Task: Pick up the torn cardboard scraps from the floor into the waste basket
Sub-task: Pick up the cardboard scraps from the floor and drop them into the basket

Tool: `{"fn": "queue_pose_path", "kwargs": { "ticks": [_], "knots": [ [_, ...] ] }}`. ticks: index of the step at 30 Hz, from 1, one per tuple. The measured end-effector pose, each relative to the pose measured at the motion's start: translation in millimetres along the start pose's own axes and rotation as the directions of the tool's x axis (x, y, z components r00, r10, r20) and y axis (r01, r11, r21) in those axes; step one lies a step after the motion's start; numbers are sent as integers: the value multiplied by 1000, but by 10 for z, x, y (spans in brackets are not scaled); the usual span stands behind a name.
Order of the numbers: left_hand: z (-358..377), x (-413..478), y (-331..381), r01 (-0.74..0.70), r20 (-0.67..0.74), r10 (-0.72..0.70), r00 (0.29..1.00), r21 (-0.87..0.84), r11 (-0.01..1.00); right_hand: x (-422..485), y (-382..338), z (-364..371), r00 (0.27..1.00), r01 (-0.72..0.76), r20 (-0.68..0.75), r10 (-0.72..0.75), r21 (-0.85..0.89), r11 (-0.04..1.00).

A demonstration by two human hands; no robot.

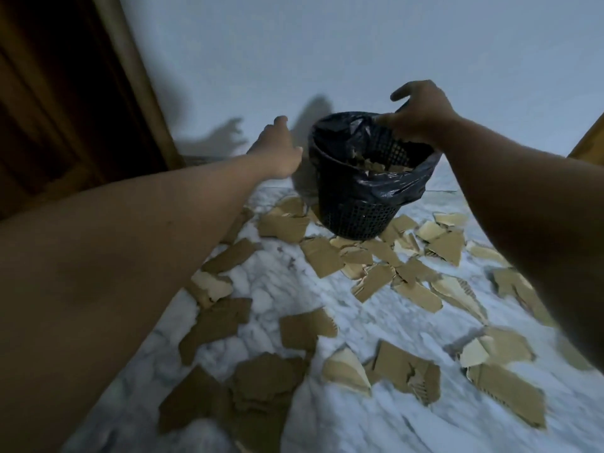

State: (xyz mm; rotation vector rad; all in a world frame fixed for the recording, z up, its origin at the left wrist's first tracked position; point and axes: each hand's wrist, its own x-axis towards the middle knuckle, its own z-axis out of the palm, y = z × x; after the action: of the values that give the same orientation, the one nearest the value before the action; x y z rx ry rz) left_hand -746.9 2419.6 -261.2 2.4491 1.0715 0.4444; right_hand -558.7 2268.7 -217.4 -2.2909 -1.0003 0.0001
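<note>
A black mesh waste basket (356,210) lined with a black plastic bag stands tilted on the marble floor near the wall, with some cardboard scraps (376,166) inside. My right hand (418,116) grips the basket's far right rim. To the left of the basket, my left hand (277,148) is stretched out, fingers apart and holding nothing. Several torn brown cardboard scraps (307,328) lie scattered over the floor, from under the basket down to the near edge of the view.
A pale wall (327,44) rises right behind the basket. A dark wooden door and its frame (65,93) stand at the left. A wooden edge (588,142) shows at the far right. The floor (268,289) is white marble.
</note>
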Motion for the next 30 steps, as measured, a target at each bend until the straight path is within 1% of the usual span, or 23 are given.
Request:
{"fn": "queue_pose_path", "kwargs": {
  "ticks": [1,3,5,7,9,10,12,13,14,15,16,18,19,22,25,27,28,30],
  "knots": [
    [-47,-124,-155,-29,33,28,999,33,999,-99,-102,43,1000,19,14,-18,-38,999],
    [-99,-401,-483,-37,93,31,995,62,997,-376,-328,241,994,94,72,-86,-129,987],
    [-39,-695,-866,6,140,-20,990,100,995,-753,-502,578,967,179,213,-136,-198,964],
    [88,-1080,-1238,37,261,-79,962,163,986,-1179,-552,1025,914,213,389,-116,-216,953],
    [241,-1567,-1550,65,437,-130,890,161,985,-1620,-526,1517,843,232,532,-87,-213,949],
    [339,-1828,-1695,86,503,-146,852,140,986,-1851,-495,1760,789,239,611,-67,-205,949],
    [580,-2331,-1975,125,591,-160,790,100,987,-2299,-407,2206,646,257,763,-29,-182,949],
    [689,-2542,-2090,150,612,-176,771,95,984,-2497,-363,2375,587,271,810,-15,-179,946],
    [782,-2694,-2185,176,640,-217,737,129,976,-2669,-306,2521,554,295,833,-4,-192,936],
    [858,-2825,-2250,166,655,-245,715,181,969,-2813,-247,2625,541,327,841,-7,-203,923],
    [926,-2915,-2308,118,661,-259,705,250,961,-2913,-194,2706,539,356,842,-8,-220,908],
    [1035,-3045,-2377,-6,656,-237,717,346,938,-3048,-122,2802,555,402,831,-24,-244,882],
    [1093,-3085,-2407,-19,645,-232,728,357,934,-3090,-103,2827,570,422,820,-43,-248,872],
    [1164,-3134,-2368,32,572,-251,781,364,931,-3140,-74,2830,638,440,765,-90,-267,857],
    [1206,-3096,-2263,121,512,-309,801,366,923,-3039,-111,2789,697,380,709,-104,-243,893],
    [1229,-3077,-2205,157,482,-339,808,378,912,-2865,-146,2730,681,318,731,-43,-243,917],
    [1250,-3077,-2184,163,460,-347,818,392,905,-2784,-166,2679,660,286,751,-5,-246,926],
    [1282,-3074,-2153,176,435,-367,822,418,891,-2672,-178,2624,586,279,809,29,-235,931]
  ]
}}
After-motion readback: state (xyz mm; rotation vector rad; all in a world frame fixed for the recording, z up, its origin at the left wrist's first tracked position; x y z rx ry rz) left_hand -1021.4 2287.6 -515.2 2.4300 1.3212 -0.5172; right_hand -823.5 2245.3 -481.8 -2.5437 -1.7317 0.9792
